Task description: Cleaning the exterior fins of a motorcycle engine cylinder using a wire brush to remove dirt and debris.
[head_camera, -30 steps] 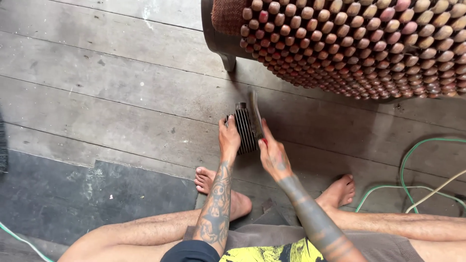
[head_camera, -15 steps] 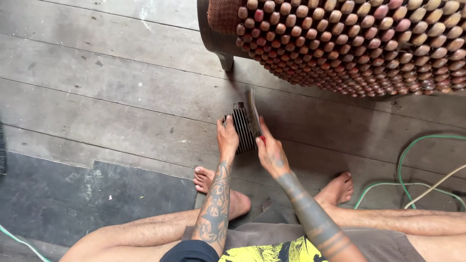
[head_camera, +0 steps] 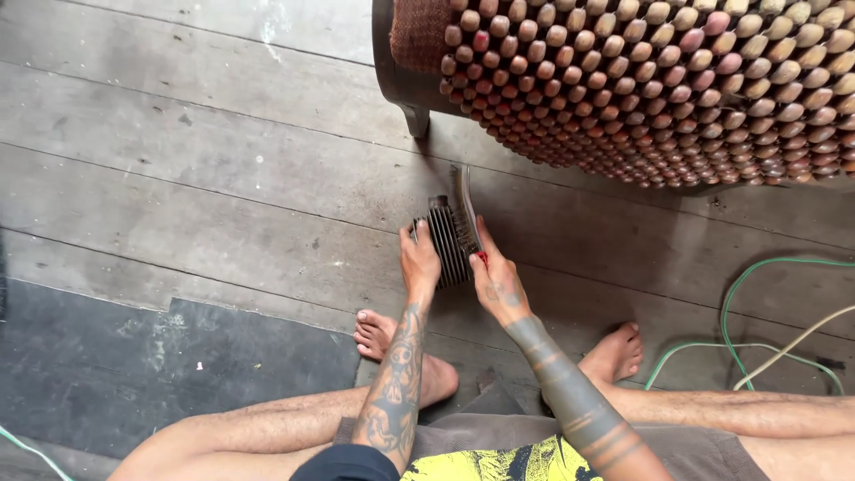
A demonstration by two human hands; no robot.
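The left hand (head_camera: 419, 260) was closed over the left edge of a dark ribbed metal block (head_camera: 445, 240) that stood on the grey plank floor (head_camera: 223, 178), fingers curled along its side. The right hand (head_camera: 499, 283) gripped the red handle of a wire brush (head_camera: 467, 214), whose blade-like head lay against the block's right edge and pointed away from the person. Just beyond the block stood a dark wooden frame (head_camera: 396, 76) covered in rows of round wooden beads (head_camera: 641, 89), its foot near the brush tip. Open boards stretched wide to the left; to the right, a green hose (head_camera: 739, 303) looped across the floor, well apart from the hands.
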